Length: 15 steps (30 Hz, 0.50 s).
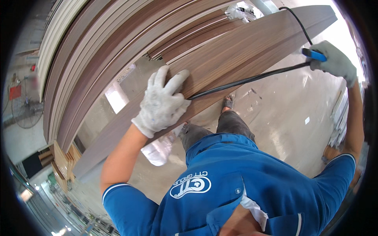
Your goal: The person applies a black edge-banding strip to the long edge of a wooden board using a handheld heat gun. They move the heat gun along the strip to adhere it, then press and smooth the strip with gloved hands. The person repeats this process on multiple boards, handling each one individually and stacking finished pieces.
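A long brown wood-grain plank [228, 61] slants across in front of me. On its near part lies my left hand [161, 102], in a pale grey glove; two fingers stretch over the surface while the thumb side presses the end of a black flexible strip [248, 80] against the plank. From there the strip runs right to my right hand [332, 61], also gloved, then loops up past the plank's far end. My right hand is closed round the strip and a small blue-and-black tool [315, 55], which looks like a utility knife. Its fingers partly hide both.
Stacked brown and grey profiles [98, 43] fill the left and far side. Clear plastic wrap [244, 11] lies beyond the plank, with a white bundle [157, 151] beneath it. Wrapped lengths [340, 114] lie at right. A fan [26, 112] stands far left.
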Available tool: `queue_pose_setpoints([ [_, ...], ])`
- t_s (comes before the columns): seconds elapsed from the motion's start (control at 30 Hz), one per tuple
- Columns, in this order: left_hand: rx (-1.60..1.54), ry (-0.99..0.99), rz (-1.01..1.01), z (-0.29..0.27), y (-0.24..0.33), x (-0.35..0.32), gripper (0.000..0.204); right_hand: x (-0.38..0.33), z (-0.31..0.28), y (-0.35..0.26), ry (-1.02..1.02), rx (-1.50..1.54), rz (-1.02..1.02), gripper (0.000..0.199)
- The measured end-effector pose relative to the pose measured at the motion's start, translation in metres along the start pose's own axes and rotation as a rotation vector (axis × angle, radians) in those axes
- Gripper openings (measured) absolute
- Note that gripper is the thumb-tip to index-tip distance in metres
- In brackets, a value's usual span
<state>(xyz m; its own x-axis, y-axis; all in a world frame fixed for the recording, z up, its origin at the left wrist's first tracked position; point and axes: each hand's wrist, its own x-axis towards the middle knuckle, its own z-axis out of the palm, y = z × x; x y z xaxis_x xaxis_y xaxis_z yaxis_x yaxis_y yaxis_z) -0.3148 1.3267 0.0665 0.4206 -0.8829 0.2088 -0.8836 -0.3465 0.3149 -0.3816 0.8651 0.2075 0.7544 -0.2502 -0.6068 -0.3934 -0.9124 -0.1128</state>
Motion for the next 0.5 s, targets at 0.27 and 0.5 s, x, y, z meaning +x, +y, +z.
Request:
queue_pose_setpoints([
  [0.27, 0.043, 0.013, -0.096, 0.003, 0.013, -0.001, 0.031, 0.004, -0.005, 0.079, 0.646, -0.205, -0.785, 0.031],
  [0.5, 0.042, 0.012, -0.144, 0.006, 0.014, -0.002, 0.031, 0.062, 0.087, 0.048, 0.655, -0.422, -0.62, 0.02],
])
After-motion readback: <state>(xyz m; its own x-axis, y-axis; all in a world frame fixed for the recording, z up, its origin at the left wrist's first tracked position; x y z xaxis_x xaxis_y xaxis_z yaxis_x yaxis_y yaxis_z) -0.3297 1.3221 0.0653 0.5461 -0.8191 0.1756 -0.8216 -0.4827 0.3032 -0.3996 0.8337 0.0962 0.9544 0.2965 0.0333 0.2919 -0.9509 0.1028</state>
